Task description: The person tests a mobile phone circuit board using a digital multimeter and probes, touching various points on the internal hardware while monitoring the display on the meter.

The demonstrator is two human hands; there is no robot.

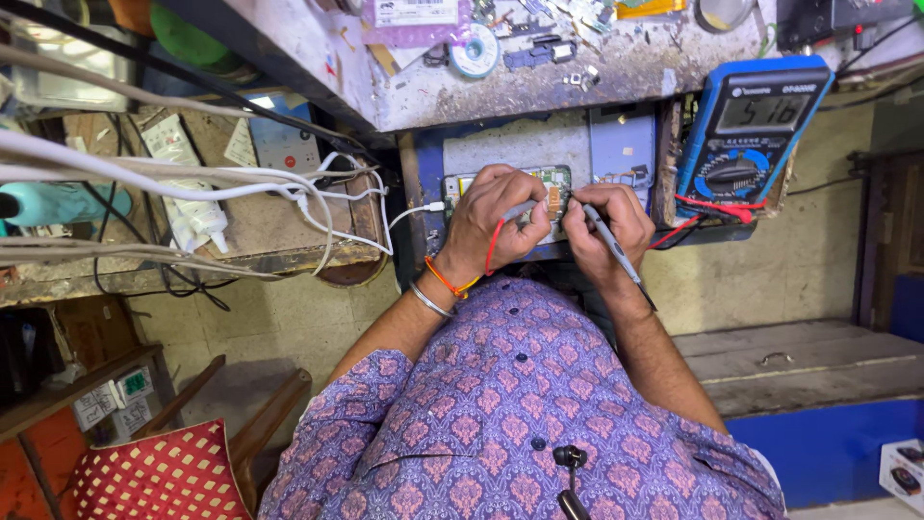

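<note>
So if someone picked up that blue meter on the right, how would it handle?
The blue meter would probably feel stiff and solid, since it is a chunky box in a thick casing. Its red lead looks floppy and would likely trail and tug. It lies flat, so it seems unlikely to roll or tip.

One view only, and it is looking steeply down from the person's head, taking in the patterned shirt front at the bottom edge. It is facing forward over both forearms toward the workbench [539, 91] along the top, sitting close above the hands at mid-frame. The floor is showing far below on either side.
</note>
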